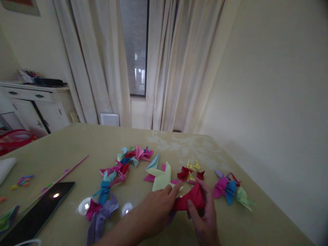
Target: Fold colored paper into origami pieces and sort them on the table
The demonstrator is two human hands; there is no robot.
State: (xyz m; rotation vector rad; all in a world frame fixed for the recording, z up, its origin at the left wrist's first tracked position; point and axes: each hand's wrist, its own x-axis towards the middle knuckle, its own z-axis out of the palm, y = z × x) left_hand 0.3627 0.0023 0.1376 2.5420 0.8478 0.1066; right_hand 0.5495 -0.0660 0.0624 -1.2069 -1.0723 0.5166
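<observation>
A red folded paper piece is held between my two hands above the near part of the table. My right hand grips its right side, thumb in front and fingers curled behind. At its left end, my left hand closes on it with the fingertips; the thumb is hidden. Just beyond my left hand lies a pale green pinwheel-shaped paper over pink paper points. Behind my right hand sit small red paper pieces and yellow ones.
A curved row of colourful folded papers lies to the left, and another paper cluster to the right. A dark tablet-like slab and a thin pink stick are further left. Curtains hang behind the table.
</observation>
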